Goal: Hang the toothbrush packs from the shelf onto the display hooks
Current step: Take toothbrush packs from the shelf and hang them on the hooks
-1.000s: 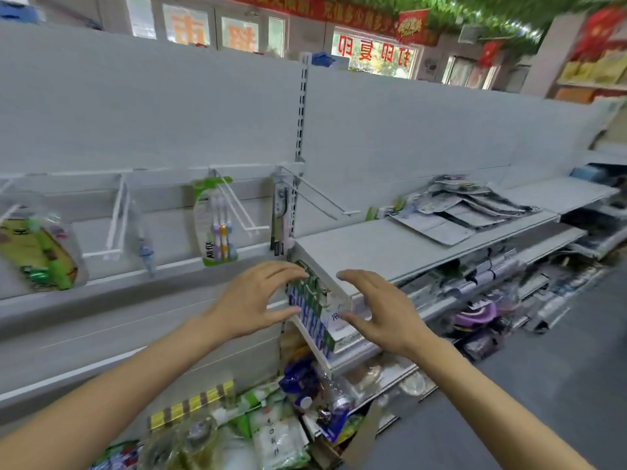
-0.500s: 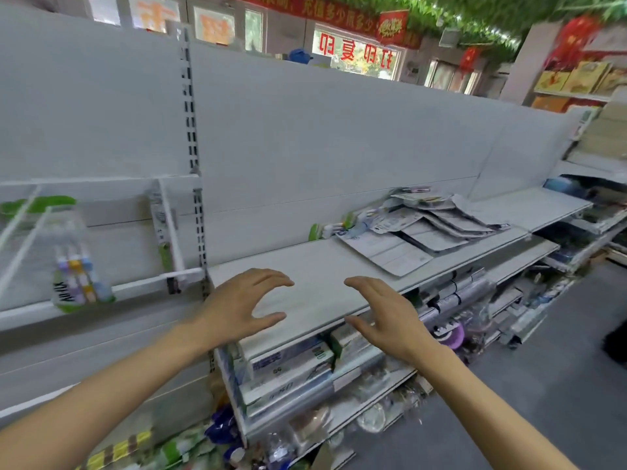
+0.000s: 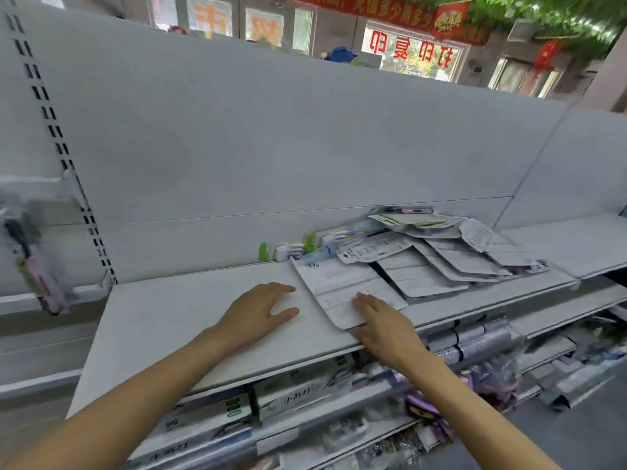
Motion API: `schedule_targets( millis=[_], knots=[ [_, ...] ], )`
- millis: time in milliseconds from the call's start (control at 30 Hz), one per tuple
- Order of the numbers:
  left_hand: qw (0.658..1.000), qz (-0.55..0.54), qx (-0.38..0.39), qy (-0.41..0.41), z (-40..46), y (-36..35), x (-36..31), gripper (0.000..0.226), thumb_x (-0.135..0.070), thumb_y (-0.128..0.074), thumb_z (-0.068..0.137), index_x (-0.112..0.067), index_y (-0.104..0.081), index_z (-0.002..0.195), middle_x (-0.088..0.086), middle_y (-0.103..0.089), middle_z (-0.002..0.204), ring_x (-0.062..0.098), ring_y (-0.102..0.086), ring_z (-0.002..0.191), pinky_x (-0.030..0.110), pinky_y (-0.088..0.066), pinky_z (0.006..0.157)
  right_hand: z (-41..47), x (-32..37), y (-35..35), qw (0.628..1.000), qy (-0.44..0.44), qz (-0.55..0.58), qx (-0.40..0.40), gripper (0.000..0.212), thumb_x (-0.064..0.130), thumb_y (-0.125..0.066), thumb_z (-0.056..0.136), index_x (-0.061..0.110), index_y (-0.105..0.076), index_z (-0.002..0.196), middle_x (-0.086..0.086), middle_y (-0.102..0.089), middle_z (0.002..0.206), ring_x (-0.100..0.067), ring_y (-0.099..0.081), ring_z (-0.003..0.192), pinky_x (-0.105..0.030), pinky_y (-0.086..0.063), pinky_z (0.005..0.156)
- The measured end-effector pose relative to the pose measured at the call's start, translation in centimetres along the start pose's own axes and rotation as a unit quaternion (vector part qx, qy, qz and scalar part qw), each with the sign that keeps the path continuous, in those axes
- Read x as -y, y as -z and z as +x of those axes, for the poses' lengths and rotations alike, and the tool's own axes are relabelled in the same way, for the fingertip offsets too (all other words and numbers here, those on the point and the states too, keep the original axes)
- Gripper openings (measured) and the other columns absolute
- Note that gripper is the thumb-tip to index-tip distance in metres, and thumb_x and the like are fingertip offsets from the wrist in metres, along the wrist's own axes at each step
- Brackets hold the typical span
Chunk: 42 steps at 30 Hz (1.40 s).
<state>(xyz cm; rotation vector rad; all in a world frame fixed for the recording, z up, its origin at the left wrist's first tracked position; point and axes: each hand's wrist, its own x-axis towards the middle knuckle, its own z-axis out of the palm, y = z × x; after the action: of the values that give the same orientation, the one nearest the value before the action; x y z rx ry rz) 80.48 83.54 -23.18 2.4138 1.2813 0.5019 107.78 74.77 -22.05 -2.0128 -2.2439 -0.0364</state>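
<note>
A heap of toothbrush packs (image 3: 437, 252) lies face down on the grey shelf (image 3: 176, 320), right of its middle. The nearest pack (image 3: 336, 286) reaches the shelf's front edge. My right hand (image 3: 383, 327) rests with straight fingers on that pack's near corner. To its left, my left hand (image 3: 258, 310) hovers open just over the bare shelf and holds nothing. At the far left, a blurred pack (image 3: 40, 273) hangs on the display hooks.
A slotted upright (image 3: 57, 144) divides the hook section from the shelf. Boxed toothpaste (image 3: 288, 395) and other goods fill the lower shelves. Another grey shelf (image 3: 576, 245) continues to the right. The aisle floor (image 3: 576, 432) lies at the lower right.
The view has swung right, away from the hooks and toward the shelf. Both hands have moved forward over the shelf, and my right hand now touches the nearest pack.
</note>
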Motion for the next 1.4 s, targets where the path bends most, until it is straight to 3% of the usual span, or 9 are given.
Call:
schedule_targets(
  millis=[100,200,367,467,567,700,967,1233,1400],
  knots=[
    [0.997,-0.054,-0.008,0.047,2.3,-1.6,-1.7,0.048,-0.055,-0.050,0.096,-0.030,-0.056,0.136,-0.013,-0.054,0.141,0.009,-0.048,0.130,0.022,-0.034,0.103,0.6,-0.9,-0.9,0.997,0.049,-0.021,-0.050,0.047,0.044,-0.053,0.092,0.014,-0.064,0.127,-0.006,-0.061,0.138,-0.027,-0.060,0.124,-0.040,-0.057,0.088],
    [0.985,-0.147,-0.036,0.084,4.1,-2.5,-3.7,0.034,-0.044,-0.053,0.098,-0.024,-0.067,0.122,-0.005,-0.065,0.127,0.015,-0.058,0.119,0.028,-0.042,0.097,1.0,-1.6,-1.7,0.991,0.085,-0.062,-0.085,0.051,0.048,-0.041,0.087,0.018,-0.075,0.109,-0.004,-0.074,0.115,-0.026,-0.074,0.099,-0.033,-0.061,0.059],
    [0.907,-0.330,-0.117,0.233,6.0,-3.5,-5.7,0.037,-0.043,-0.065,0.091,-0.012,-0.061,0.112,-0.001,-0.068,0.110,0.018,-0.064,0.104,0.025,-0.046,0.076,0.7,-1.4,-2.4,0.980,0.127,0.014,-0.149,0.035,0.019,-0.063,0.082,0.030,-0.069,0.115,0.002,-0.070,0.124,-0.022,-0.070,0.108,-0.034,-0.062,0.063],
    [0.849,-0.434,-0.130,0.272,6.3,-3.1,-6.6,0.040,-0.032,-0.073,0.088,-0.007,-0.057,0.115,0.004,-0.068,0.108,0.021,-0.068,0.095,0.027,-0.052,0.069,0.5,0.3,-1.8,0.972,0.153,0.087,-0.157,0.019,0.032,-0.053,0.091,0.030,-0.068,0.101,0.006,-0.072,0.119,-0.017,-0.071,0.106,-0.030,-0.061,0.060],
    [0.803,-0.504,-0.129,0.290,6.0,-2.9,-6.7,0.030,-0.015,-0.073,0.087,-0.002,-0.063,0.112,0.014,-0.072,0.107,0.022,-0.070,0.082,0.028,-0.054,0.060,0.4,1.5,-0.7,0.965,0.182,0.118,-0.150,0.034,0.044,-0.040,0.102,0.027,-0.070,0.104,0.008,-0.074,0.113,-0.013,-0.072,0.100,-0.028,-0.060,0.063],
    [0.808,-0.488,-0.147,0.296,5.0,-2.7,-5.6,0.035,-0.009,-0.074,0.086,-0.006,-0.055,0.115,0.010,-0.068,0.110,0.018,-0.068,0.086,0.028,-0.052,0.062,1.8,0.5,0.6,0.968,0.147,0.149,-0.139,0.039,0.045,-0.040,0.102,0.023,-0.065,0.120,0.007,-0.072,0.117,-0.017,-0.069,0.098,-0.033,-0.058,0.075],
    [0.819,-0.488,-0.139,0.270,1.5,-0.7,-4.0,0.027,-0.002,-0.065,0.091,-0.018,-0.064,0.114,0.006,-0.072,0.114,0.024,-0.071,0.096,0.037,-0.057,0.079,12.0,-1.7,1.0,0.986,0.105,0.063,-0.115,0.060,0.004,-0.057,0.093,0.007,-0.038,0.149,-0.011,-0.037,0.156,-0.029,-0.030,0.147,-0.038,-0.025,0.120],
    [0.813,-0.480,-0.154,0.292,-2.5,0.7,-1.5,0.034,-0.006,-0.070,0.088,-0.022,-0.062,0.117,0.001,-0.073,0.111,0.023,-0.073,0.094,0.040,-0.059,0.081,15.7,0.3,-0.4,0.988,0.084,-0.029,-0.123,0.052,-0.013,-0.065,0.072,0.004,-0.060,0.121,-0.015,-0.060,0.115,-0.035,-0.060,0.101,-0.038,-0.048,0.081],
    [0.804,-0.477,-0.186,0.301,-5.0,2.1,0.0,0.035,-0.004,-0.070,0.086,-0.022,-0.062,0.116,0.002,-0.074,0.109,0.022,-0.074,0.091,0.037,-0.058,0.078,15.7,1.1,0.2,0.982,0.117,0.028,-0.145,0.037,0.024,-0.068,0.091,0.015,-0.060,0.126,-0.009,-0.066,0.107,-0.034,-0.063,0.093,-0.037,-0.045,0.068]
  ],
)
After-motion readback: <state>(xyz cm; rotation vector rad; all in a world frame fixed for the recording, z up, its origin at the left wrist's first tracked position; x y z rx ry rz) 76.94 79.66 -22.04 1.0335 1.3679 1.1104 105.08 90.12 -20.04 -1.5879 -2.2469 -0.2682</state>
